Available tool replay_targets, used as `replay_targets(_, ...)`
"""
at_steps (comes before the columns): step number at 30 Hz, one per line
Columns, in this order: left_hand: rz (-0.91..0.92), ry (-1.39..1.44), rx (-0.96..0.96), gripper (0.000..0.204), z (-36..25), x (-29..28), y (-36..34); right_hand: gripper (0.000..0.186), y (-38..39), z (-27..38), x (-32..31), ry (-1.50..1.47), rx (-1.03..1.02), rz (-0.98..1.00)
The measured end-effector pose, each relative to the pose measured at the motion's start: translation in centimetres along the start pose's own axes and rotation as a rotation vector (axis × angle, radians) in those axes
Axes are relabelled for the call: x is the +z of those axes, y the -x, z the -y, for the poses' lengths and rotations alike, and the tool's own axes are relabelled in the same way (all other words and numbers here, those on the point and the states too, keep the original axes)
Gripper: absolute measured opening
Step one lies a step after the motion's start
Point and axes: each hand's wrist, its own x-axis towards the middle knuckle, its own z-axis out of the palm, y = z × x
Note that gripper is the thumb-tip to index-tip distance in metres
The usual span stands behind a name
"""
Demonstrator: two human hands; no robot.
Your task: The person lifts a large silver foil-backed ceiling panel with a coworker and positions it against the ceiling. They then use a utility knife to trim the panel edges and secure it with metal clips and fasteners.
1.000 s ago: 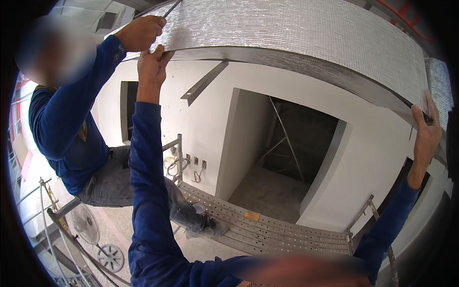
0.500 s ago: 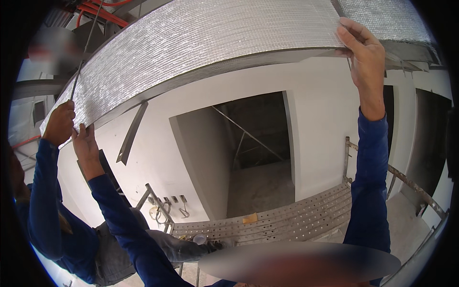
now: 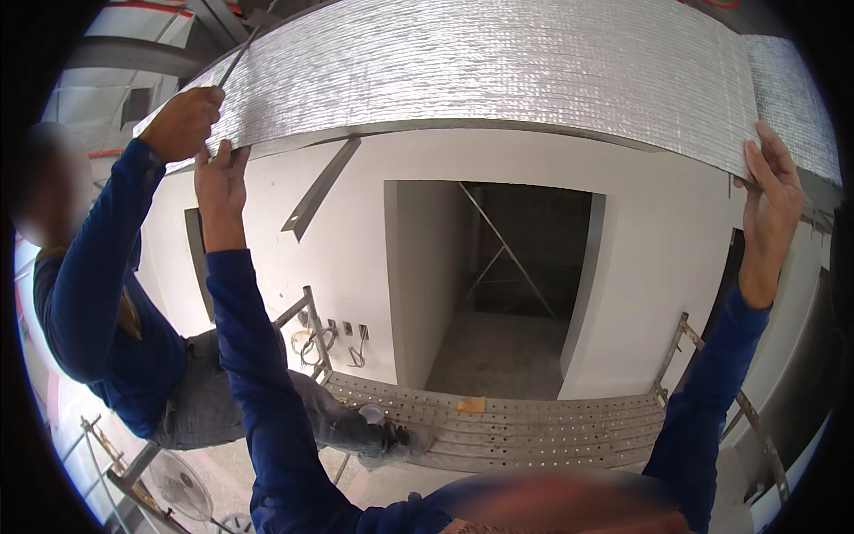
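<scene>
- Nearest, 2 blue sleeves (image 3: 253, 383) rise from the lower edge, spread wide; arms this high tire fast, so a firm stance and elbows tucked under the load look wise.
- Left hand (image 3: 222, 187) is up, fingertips meeting the lower edge of the long silver box (image 3: 498, 76); pinching or simply propping, I cannot tell. More palm underneath would steady it better.
- Over to the right hand (image 3: 772, 209), at the box's lower right corner, thumb and fingers against the foil near the seam; how tight that grip is, I cannot tell. Gentle pads, please, foil could crease or tear.
- And the box itself: overhead, stretched between the 2 hands and beyond the left 1, foil face toward us. Equal lift at each side should stop it twisting.
- Close by on the left, a co-worker's hand (image 3: 185, 125) grips a thin rod (image 3: 238, 60) in front of the foil. That's tight company for the left hand, so a spoken signal before any shift would help.
- Below the box, a metal strip (image 3: 320, 189) juts out at a slant; mind knuckles and sleeves there.
- Lower down, the perforated platform (image 3: 551, 436) carries a small cup (image 3: 372, 414) and a yellowish piece (image 3: 471, 405): feet should avoid those.
- Farthest, a pale wall (image 3: 356, 214) frames a dark doorway with thin crossed bars (image 3: 503, 240).
</scene>
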Motion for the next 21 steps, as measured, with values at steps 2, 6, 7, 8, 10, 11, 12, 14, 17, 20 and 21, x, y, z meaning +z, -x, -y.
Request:
replay_targets(2, 0.022, -0.039, -0.013, 0.071, -0.8, 0.8, 0.4, 0.041, 0.0, -0.6, -0.7, 0.037, 0.013, -0.012)
replay_targets(6, -0.034, -0.065, -0.020, 0.068, -2.0, 2.7, 2.2, 0.042, -0.1, -1.1, -3.1, 0.093, 0.047, -0.004)
replay_targets(7, -0.023, -0.054, -0.001, 0.067, -2.1, 3.0, 3.0, 0.042, -0.1, -1.1, -3.8, 0.113, 0.050, -0.036)
replay_targets(8, 0.002, -0.058, -0.002, 0.066, -2.2, 3.4, 3.3, 0.042, 0.1, -1.1, -4.3, 0.137, 0.027, -0.013)
replay_targets(10, 0.043, -0.083, -0.009, 0.063, -2.2, 3.9, 4.3, 0.043, 0.2, -1.3, -5.0, 0.204, 0.005, -0.105)
replay_targets(11, 0.037, -0.080, -0.017, 0.062, -2.2, 4.4, 3.9, 0.043, 0.1, -1.5, -5.2, 0.226, -0.032, -0.048)
replay_targets(12, 0.017, -0.073, -0.009, 0.062, -2.1, 4.5, 4.1, 0.044, 0.0, -1.7, -5.1, 0.245, -0.033, -0.076)
replay_targets(14, -0.011, -0.048, 0.029, 0.062, -2.0, 4.9, 3.6, 0.044, -0.4, -2.0, -4.9, 0.262, -0.042, -0.108)
replay_targets(17, -0.008, -0.024, 0.006, 0.061, -1.8, 4.6, 3.3, 0.043, -0.9, -2.1, -4.6, 0.260, -0.050, -0.090)
replay_targets(20, 0.003, -0.028, -0.012, 0.061, -1.7, 4.0, 3.3, 0.041, -0.9, -1.8, -4.6, 0.245, -0.064, -0.091)
replay_targets(21, -0.008, -0.032, -0.028, 0.061, -1.8, 3.7, 3.3, 0.040, -0.8, -1.7, -4.7, 0.252, -0.085, -0.108)
